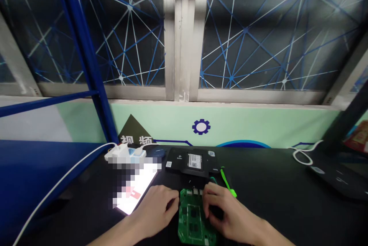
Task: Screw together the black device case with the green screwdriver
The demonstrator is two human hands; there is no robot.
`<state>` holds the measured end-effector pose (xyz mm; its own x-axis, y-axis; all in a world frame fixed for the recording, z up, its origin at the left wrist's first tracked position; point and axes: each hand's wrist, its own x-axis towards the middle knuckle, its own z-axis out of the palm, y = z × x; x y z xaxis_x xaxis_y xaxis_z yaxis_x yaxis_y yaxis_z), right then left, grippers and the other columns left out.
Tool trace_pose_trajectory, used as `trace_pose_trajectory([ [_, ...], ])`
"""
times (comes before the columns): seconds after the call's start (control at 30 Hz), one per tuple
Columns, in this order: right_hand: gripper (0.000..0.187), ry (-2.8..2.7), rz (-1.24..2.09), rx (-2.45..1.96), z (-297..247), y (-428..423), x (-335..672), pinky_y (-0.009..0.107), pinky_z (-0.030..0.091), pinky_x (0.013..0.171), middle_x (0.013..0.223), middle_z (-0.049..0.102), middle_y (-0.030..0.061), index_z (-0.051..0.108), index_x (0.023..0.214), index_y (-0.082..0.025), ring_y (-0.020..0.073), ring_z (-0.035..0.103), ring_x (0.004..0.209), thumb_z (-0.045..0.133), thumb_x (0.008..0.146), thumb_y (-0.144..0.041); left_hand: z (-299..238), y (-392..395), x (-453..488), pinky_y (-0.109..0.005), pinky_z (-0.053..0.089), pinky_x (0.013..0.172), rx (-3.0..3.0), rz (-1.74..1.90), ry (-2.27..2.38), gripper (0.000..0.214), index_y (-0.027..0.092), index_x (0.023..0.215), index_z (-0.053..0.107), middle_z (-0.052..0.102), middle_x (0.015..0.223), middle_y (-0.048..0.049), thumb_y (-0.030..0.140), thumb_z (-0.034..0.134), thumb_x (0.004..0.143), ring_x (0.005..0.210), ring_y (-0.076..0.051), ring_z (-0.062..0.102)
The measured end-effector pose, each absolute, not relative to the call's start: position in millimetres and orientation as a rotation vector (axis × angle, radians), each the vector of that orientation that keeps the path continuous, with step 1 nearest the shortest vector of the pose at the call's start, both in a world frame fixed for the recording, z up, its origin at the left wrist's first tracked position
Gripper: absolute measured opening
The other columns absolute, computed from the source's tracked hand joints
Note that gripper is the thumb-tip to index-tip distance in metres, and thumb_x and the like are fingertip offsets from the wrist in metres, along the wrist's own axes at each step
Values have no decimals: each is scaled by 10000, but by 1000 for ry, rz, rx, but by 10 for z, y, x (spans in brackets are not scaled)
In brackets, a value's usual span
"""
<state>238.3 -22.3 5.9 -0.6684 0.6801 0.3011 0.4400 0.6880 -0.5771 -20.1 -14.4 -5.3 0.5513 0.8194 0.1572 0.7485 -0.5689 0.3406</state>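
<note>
A green circuit board lies in front of me on the black table, with metal connectors along its far edge. My left hand is at the board's upper left edge, fingers curled and closed against it. Over the right edge, my right hand has bent fingers gripping the board near its upper right corner; part of the edge is hidden beneath them. Just beyond the board sits a black plastic housing bearing white labels. A bright green tool lies right of the housing, close to my right hand.
A lit phone or tablet, partly blurred out, lies left of my left hand. Behind it are a white power strip with cables and a dark mouse. Another black housing lies far right near a white cable.
</note>
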Motion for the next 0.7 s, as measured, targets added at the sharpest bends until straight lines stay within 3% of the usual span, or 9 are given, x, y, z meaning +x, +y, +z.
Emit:
trace_pose_trajectory([
  [0.37, 300, -2410, 633, -884, 8, -220, 2374, 223, 422, 722, 938, 582, 6, 564, 780, -199, 150, 575, 895, 529, 646, 67, -53, -156, -180, -292, 202, 534, 2540, 466, 1372, 353, 183, 601, 414, 525, 574, 13, 210, 409, 954, 523, -119, 477],
  [0.7, 255, -2472, 547, -943, 52, -246, 2367, 288, 405, 917, 940, 591, -5, 558, 795, -210, 158, 571, 942, 536, 721, 33, -53, -155, -166, -277, 194, 525, 2509, 485, 1378, 337, 183, 598, 396, 488, 557, 24, 206, 421, 934, 507, -110, 417],
])
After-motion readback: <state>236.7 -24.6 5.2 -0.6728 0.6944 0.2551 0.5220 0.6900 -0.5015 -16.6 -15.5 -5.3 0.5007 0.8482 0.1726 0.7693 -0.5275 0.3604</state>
